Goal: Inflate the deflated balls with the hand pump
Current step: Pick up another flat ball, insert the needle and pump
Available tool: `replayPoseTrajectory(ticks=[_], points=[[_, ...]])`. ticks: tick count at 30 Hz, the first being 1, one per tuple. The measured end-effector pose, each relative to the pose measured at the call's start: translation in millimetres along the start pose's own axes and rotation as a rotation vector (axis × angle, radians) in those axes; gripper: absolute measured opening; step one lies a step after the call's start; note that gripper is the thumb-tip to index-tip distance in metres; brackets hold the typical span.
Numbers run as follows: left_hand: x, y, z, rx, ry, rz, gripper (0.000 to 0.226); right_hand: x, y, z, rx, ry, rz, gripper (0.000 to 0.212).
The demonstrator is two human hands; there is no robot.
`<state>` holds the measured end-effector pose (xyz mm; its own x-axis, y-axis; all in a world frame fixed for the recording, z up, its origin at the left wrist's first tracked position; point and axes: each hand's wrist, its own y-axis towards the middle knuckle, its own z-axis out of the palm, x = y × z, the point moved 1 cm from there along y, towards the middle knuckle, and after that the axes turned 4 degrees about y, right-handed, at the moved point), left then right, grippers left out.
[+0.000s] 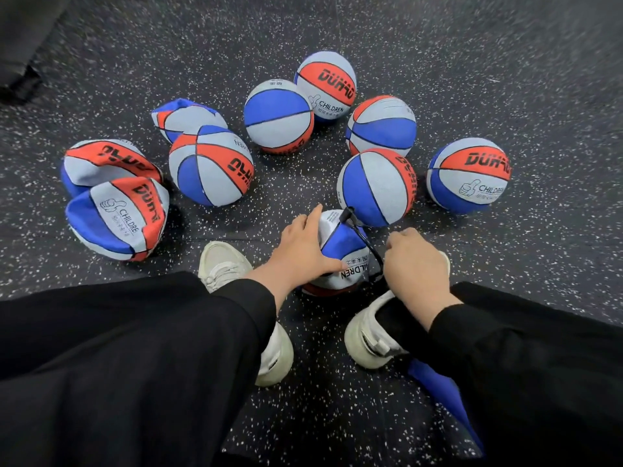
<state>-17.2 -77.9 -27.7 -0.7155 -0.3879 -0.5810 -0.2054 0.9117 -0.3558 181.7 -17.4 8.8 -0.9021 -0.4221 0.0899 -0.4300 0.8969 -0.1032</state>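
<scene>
Ten red, blue and grey balls show on the speckled black floor (337, 35); readable print: "CHILDREN" beside a thumbs-up logo on the far ball (326, 84) and the right ball (469, 175), "CHILDRE" on the nearest collapsed ball (118, 219); the black brand lettering on red panels is stylised and not clearly readable. Three balls at left are caved in, including the one (108, 163) touching the nearest collapsed ball and another (187, 117) behind a round ball (211, 165). The ball being worked (340, 254) lies between two white shoes (219, 264), marked "CHILDREN" upside down. Left hand (303, 246) rests on its left side, fingers spread and fairly straight, thumb against the lower panel. A black hose (365, 239) plugs into the ball's top and runs down toward the right hand (416, 264). Right hand is just beside the ball, fingers curled downward; the pump itself is hidden, so its grip cannot be confirmed. Black sleeves cover both forearms.
</scene>
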Motion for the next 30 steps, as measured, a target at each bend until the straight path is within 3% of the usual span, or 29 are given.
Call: replayPoseTrajectory(ticks=[4, 8, 11, 15, 21, 27, 30], points=[[4, 0, 1, -0.014, 0.004, 0.009, 0.135, -6, 14, -13, 0.097, 0.134, 0.11, 0.027], [4, 3, 1, -0.035, -0.014, 0.005, 0.132, -12, 48, -82, -0.076, 0.218, 0.09, 0.033], [1, 6, 1, -0.03, -0.008, -0.007, 0.13, -5, 64, -111, 0.003, 0.208, 0.053, 0.03], [1, 7, 3, -0.034, -0.002, -0.004, 0.13, -8, 41, -64, -0.193, 0.149, 0.132, 0.025], [0, 2, 2, -0.002, -0.028, -0.017, 0.133, 0, -7, 3, -0.004, 0.115, 0.015, 0.014], [3, -2, 1, -0.006, -0.006, -0.002, 0.135, -8, 15, -11, 0.179, 0.127, 0.022, 0.03], [5, 2, 1, -0.024, -0.016, 0.0, 0.136, -7, 31, -63, 0.022, 0.167, 0.049, 0.033]])
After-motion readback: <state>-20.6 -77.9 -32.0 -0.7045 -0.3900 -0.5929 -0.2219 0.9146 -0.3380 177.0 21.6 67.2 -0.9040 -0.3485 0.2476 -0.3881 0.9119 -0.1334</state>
